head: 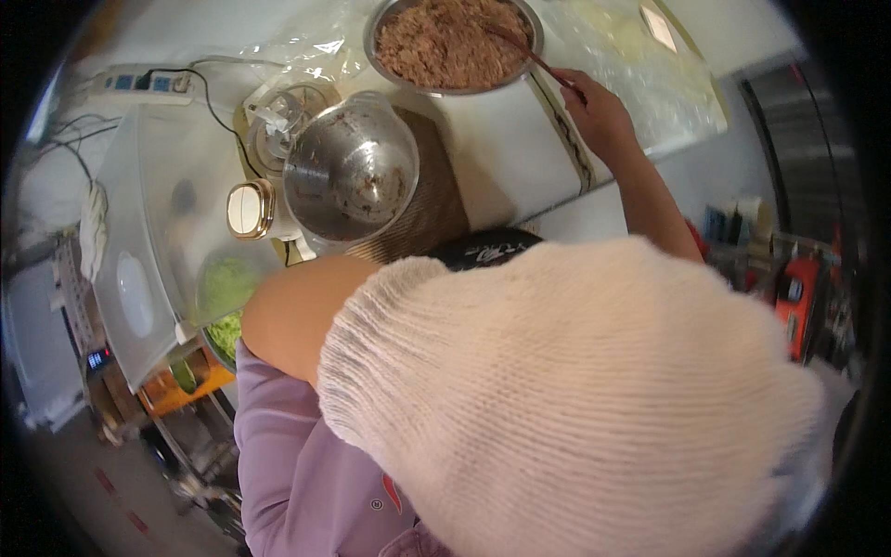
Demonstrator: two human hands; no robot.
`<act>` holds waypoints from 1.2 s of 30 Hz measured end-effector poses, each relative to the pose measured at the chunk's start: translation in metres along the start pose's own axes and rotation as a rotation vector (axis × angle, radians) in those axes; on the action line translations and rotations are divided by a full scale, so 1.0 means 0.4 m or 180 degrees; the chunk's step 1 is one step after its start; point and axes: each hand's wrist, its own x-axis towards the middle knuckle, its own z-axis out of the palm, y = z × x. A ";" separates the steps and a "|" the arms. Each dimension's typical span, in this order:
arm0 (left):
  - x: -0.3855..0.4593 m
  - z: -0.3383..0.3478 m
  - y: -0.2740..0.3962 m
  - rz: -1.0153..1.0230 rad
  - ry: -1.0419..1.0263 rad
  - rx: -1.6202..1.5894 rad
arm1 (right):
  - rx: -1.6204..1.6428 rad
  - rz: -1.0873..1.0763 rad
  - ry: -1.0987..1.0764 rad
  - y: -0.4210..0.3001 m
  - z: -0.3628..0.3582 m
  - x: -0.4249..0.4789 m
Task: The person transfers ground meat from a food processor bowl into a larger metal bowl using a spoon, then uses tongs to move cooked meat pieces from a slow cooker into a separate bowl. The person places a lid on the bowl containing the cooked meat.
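At the top, a wide steel bowl [454, 89] holds a brown, minced-looking mixture [445, 45]. My right hand [600, 115], bare, grips a slim reddish-brown utensil [532, 57], perhaps chopsticks, whose far end lies in the mixture. A white knitted glove covers my left hand [585, 397], raised very close to the camera and filling the lower middle; its fingers cannot be made out. Between the gloved hand and the wide bowl, an empty-looking steel mixing bowl [351, 170] with food residue inside tilts beside a cream and gold appliance [252, 210].
Clear plastic sheeting [626, 90] covers the table's right part. A power strip [143, 85] with cords lies at upper left. A translucent panel [188, 174] stands at left, near shredded green vegetable [226, 334]. Brown ribbed material [435, 174] lies beside the mixing bowl.
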 end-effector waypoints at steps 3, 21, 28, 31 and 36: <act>0.050 0.014 -0.088 -0.0235 0.0059 0.0255 | -0.0817 -0.0497 -0.0035 0.071 0.009 0.101; 0.273 0.134 -0.289 -0.1018 0.0134 0.1353 | -0.0719 -0.2569 -0.0951 0.126 -0.089 0.371; 0.242 0.109 -0.313 -0.1208 0.0156 0.1669 | -0.1369 -0.3126 -0.1156 0.076 0.015 0.425; 0.203 0.081 -0.326 -0.1311 0.0224 0.1673 | -0.1711 -0.2568 -0.1138 0.058 -0.003 0.486; -0.001 0.025 -0.348 -0.2485 0.1063 0.1157 | -0.1099 -0.2658 -0.1144 0.104 -0.019 0.570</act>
